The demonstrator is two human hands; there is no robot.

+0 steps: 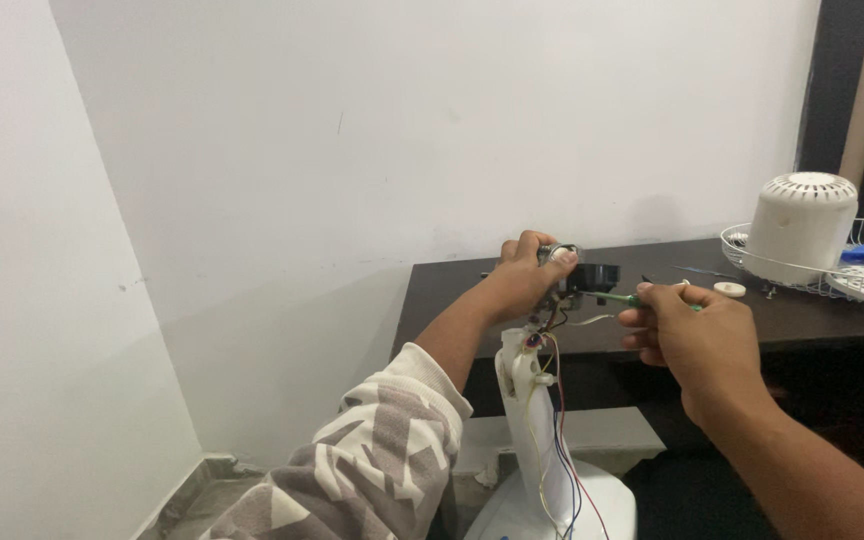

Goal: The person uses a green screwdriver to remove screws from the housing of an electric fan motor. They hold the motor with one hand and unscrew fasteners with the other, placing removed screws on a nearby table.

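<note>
Left hand (525, 275) clamps the small fan motor (580, 272) above the white stand (532, 420); right hand (697, 335) grips a green screwdriver (617, 297), tip at the motor.

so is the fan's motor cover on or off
Off: the white motor cover sits in the wire guard on the desk, while the left hand holds the bare motor.

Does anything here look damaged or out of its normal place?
Yes. The white plastic fan stand is opened up: thin coloured wires hang loose along it. Its white motor cover and wire guard lie apart on the dark wooden table.
</note>
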